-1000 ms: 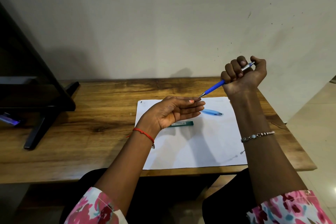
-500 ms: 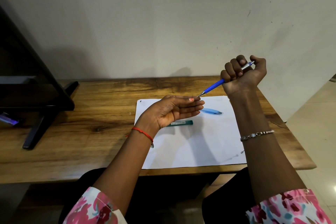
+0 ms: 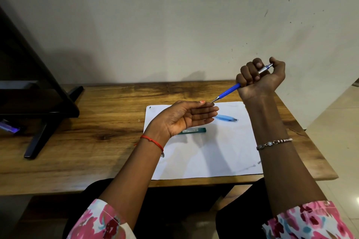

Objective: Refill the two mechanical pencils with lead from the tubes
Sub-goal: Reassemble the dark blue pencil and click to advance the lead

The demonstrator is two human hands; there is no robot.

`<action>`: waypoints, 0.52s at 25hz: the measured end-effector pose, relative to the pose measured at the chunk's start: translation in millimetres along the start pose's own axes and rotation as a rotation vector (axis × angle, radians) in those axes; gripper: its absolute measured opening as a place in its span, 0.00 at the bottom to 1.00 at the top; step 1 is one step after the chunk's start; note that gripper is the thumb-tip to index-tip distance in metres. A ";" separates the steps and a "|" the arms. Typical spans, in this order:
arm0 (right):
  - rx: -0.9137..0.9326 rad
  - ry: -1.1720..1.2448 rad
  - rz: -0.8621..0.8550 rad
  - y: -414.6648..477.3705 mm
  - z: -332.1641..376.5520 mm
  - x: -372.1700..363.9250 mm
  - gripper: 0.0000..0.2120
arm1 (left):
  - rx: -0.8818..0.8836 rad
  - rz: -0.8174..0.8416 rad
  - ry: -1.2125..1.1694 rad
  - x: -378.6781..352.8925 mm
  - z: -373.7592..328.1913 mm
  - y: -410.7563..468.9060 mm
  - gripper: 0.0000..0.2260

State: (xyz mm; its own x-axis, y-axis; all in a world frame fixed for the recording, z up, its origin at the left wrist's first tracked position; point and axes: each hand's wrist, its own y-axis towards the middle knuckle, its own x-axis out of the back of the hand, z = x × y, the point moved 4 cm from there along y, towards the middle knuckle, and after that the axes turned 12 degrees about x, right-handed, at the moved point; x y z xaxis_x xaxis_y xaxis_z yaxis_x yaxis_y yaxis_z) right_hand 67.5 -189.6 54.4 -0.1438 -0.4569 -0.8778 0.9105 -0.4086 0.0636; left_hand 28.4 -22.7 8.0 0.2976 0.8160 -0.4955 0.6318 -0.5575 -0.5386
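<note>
1. Head view: the right hand (image 3: 260, 77) is up on the right, fist wrapped round the blue mechanical pencil (image 3: 229, 91), thumb on its silver far end, tip slanting down and left.
2. The left hand (image 3: 186, 116) is flat, palm up, fingers straight and holding nothing. The pencil tip is right at its fingertips; whether they touch, I can't tell.
3. On the white paper (image 3: 213, 157), a light blue pencil (image 3: 226, 118) lies just right of those fingers.
4. A green lead tube (image 3: 192, 130) lies on the paper, partly hidden under the left palm.
5. The wooden table (image 3: 97, 132) carries a black stand (image 3: 48, 103) at far left.
</note>
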 end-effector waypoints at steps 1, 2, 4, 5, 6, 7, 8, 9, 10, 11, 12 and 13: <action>0.005 -0.005 0.001 0.1 0.3 -0.4 0.16 | 0.000 0.001 -0.003 -0.2 -0.2 -0.1 0.10; 0.009 -0.008 0.002 -0.1 0.6 -0.8 0.14 | 0.000 0.003 -0.006 -0.4 -0.4 -0.3 0.10; 0.004 -0.003 -0.001 -0.1 0.2 -0.7 0.15 | 0.001 0.005 -0.011 -0.8 -0.6 -0.4 0.10; 0.003 0.001 -0.010 0.4 -0.2 0.6 0.17 | 0.001 0.006 -0.012 -0.9 -0.5 -0.5 0.10; 0.004 0.002 -0.014 0.4 -0.3 0.9 0.17 | 0.002 0.007 -0.013 -0.8 -0.5 -0.6 0.09; 0.008 0.000 -0.016 0.1 -0.2 0.7 0.16 | 0.002 0.009 -0.014 -0.9 -0.4 -0.7 0.09; 0.012 -0.002 -0.017 -0.2 -0.1 0.5 0.14 | 0.002 0.009 -0.014 -0.8 -0.4 -0.8 0.09; 0.014 -0.002 -0.018 -0.6 -0.3 0.4 0.14 | 0.002 0.010 -0.015 -0.7 -0.4 -0.8 0.09; 0.014 0.000 -0.021 -0.7 -0.4 0.7 0.14 | 0.002 0.010 -0.016 -0.6 -0.4 -0.8 0.10; 0.014 0.003 -0.025 -0.6 -0.2 1.5 0.15 | 0.002 0.010 -0.018 -0.4 -0.4 -0.7 0.10; 0.015 0.005 -0.026 -0.7 -0.1 1.7 0.14 | 0.003 0.010 -0.021 -0.3 -0.3 -0.5 0.10; 0.015 0.005 -0.025 -0.7 0.0 2.0 0.13 | 0.003 0.011 -0.024 -0.1 -0.3 -0.4 0.10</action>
State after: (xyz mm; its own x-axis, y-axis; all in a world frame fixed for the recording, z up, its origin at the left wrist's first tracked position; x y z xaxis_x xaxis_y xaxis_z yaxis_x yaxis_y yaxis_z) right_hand 66.6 -190.2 52.6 -0.1641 -0.4423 -0.8817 0.9009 -0.4314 0.0488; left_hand 28.4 -22.6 8.4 0.2871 0.8061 -0.5174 0.6263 -0.5667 -0.5353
